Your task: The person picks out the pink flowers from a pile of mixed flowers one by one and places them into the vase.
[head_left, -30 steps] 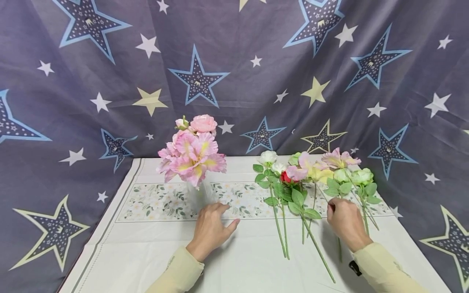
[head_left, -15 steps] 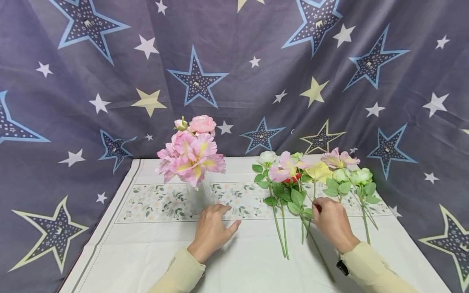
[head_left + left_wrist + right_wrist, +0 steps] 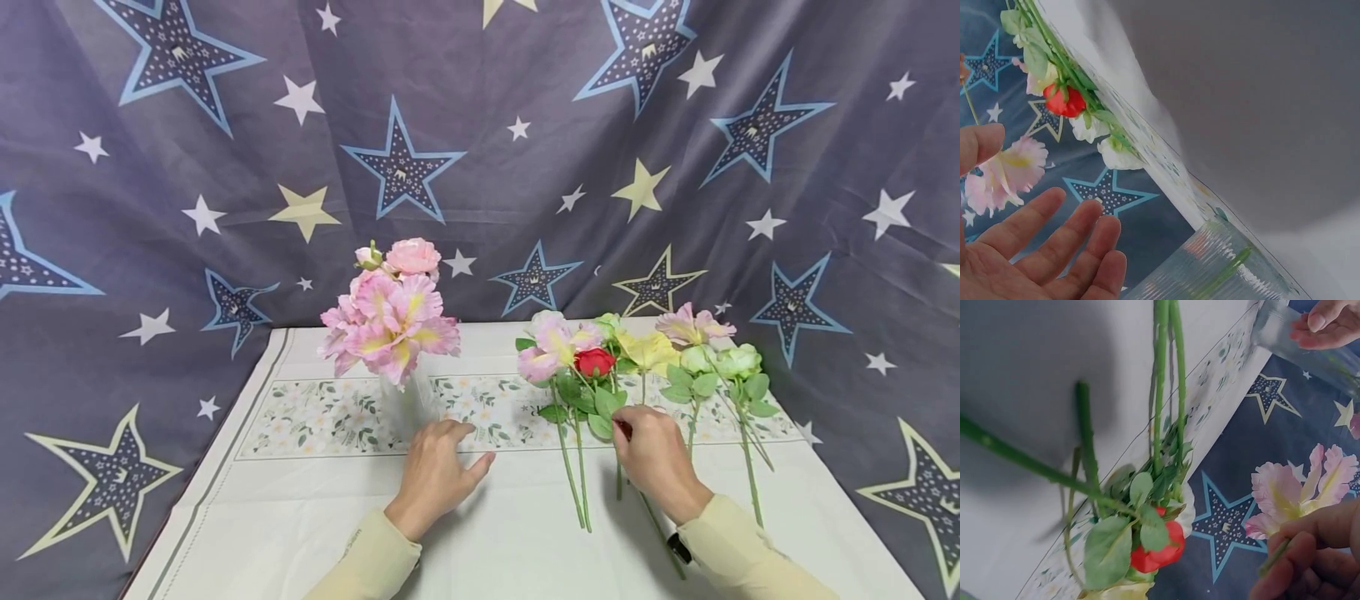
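Note:
My right hand (image 3: pixel 662 460) pinches the thin green stem of an artificial pink-and-yellow iris (image 3: pixel 550 346) between thumb and fingers. In the right wrist view the iris bloom (image 3: pixel 1302 497) stands beyond the fingers, above the other stems. My left hand (image 3: pixel 438 477), its fingers relaxed and spread, is beside a clear ribbed glass vase (image 3: pixel 405 407). A green stem shows through the glass of the vase (image 3: pixel 1216 270) in the left wrist view. Large pink-and-yellow blooms (image 3: pixel 397 329) and a pink ranunculus-like flower (image 3: pixel 414 256) rise from the vase.
Right of the vase lie more artificial flowers: a red rose (image 3: pixel 595 362), a yellow bloom (image 3: pixel 654 353), another pink iris-like bloom (image 3: pixel 693 325) and pale green roses (image 3: pixel 738 362). Their stems point toward the front. A white cloth (image 3: pixel 517 533) covers the table; a star-patterned curtain (image 3: pixel 480 125) hangs behind.
My right hand has moved left with the iris, whose bloom passes over the red rose and now overlaps the white rose. The left hand has stayed beside the vase.

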Demonstrator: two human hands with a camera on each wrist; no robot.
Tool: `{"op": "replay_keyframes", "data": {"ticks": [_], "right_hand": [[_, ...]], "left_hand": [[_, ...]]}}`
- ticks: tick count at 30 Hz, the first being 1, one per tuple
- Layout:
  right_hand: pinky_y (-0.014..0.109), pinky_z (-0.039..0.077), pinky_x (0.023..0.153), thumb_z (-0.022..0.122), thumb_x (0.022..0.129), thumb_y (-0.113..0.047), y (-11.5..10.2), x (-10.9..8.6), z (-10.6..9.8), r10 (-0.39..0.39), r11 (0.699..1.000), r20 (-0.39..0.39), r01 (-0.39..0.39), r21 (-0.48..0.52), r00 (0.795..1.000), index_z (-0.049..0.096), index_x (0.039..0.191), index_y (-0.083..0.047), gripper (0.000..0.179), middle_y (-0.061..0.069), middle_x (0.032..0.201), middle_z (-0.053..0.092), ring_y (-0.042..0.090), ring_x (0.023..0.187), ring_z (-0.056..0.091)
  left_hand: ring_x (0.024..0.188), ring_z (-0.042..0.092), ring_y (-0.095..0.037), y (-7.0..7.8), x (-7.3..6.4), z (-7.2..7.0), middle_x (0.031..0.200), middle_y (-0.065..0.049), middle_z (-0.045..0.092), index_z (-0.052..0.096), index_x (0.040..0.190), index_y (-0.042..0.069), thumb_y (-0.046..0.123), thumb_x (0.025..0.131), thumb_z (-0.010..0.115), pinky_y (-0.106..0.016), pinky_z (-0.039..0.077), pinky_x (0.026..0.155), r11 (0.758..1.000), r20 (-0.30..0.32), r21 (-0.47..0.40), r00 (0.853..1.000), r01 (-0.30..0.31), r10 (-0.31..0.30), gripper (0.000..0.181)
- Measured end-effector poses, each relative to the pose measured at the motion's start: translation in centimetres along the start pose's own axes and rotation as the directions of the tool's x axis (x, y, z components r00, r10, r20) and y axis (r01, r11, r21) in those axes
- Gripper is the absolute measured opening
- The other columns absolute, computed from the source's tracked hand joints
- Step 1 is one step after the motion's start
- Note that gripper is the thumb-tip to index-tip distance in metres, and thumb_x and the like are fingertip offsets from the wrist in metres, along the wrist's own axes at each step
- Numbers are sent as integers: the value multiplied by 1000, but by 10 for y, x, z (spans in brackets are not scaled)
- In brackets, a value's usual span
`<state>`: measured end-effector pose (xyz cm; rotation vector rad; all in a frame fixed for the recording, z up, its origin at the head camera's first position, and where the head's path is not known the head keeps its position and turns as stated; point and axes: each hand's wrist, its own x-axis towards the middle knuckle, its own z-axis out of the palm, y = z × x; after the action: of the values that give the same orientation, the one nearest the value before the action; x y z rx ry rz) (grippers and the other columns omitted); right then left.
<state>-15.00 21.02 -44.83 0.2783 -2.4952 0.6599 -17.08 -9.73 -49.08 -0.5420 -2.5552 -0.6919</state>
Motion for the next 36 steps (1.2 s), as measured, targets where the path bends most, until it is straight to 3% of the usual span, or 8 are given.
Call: {"op": "replay_keyframes", "data": {"ticks": [8, 16, 20, 26, 31, 36], "right_hand": [[30, 58, 56, 74, 83, 8, -11, 0, 6, -37, 999, 6, 37, 22, 999, 77, 85, -1, 10, 12, 81, 72, 21, 68, 69], [28, 56, 55, 76, 83, 8, -24, 0, 12, -54, 998, 0, 54, 35, 999, 78, 85, -2, 11, 11, 81, 73, 18, 66, 68], [29, 55, 55, 76, 83, 8, -30, 2, 15, -62, 997, -4, 62, 42, 998, 78, 84, -4, 12, 9, 80, 72, 17, 67, 68], [26, 56, 56, 77, 81, 9, -38, 2, 17, -73, 995, -1, 73, 70, 997, 78, 83, -5, 14, 8, 79, 72, 17, 66, 68], [30, 59, 58, 79, 79, 7, -42, 1, 20, -120, 992, -30, 121, 45, 992, 77, 81, -6, 13, 8, 78, 73, 20, 67, 70], [31, 59, 57, 81, 77, 9, -46, -1, 25, -171, 985, -49, 172, 28, 984, 76, 80, -5, 14, 8, 76, 72, 22, 66, 71]], "left_hand": [[98, 68, -31, 5, -1, 4, 104, -10, 75, 77, 108, 8, 41, 78, 87, -49, 52, 93, 1000, 0, -7, 1000, -8, 8, 46], [102, 68, -35, 13, 0, 6, 105, -11, 76, 77, 109, 6, 40, 78, 86, -52, 50, 96, 999, 18, -29, 1000, -13, 13, 47], [101, 68, -32, 19, 2, 8, 106, -8, 76, 77, 110, 9, 41, 80, 86, -50, 52, 92, 999, 34, -38, 999, -12, 13, 45], [103, 69, -29, 28, 5, 10, 112, -6, 76, 77, 114, 11, 41, 85, 82, -47, 53, 93, 993, 75, -113, 996, 45, -37, 42], [97, 71, -25, 35, 11, 12, 106, -4, 77, 77, 113, 11, 40, 89, 79, -42, 56, 86, 961, 121, -248, 988, 122, -94, 38], [86, 72, -21, 43, 19, 18, 94, -1, 76, 78, 109, 9, 37, 93, 77, -35, 57, 78, 891, 166, -413, 978, 187, -128, 32]]}}
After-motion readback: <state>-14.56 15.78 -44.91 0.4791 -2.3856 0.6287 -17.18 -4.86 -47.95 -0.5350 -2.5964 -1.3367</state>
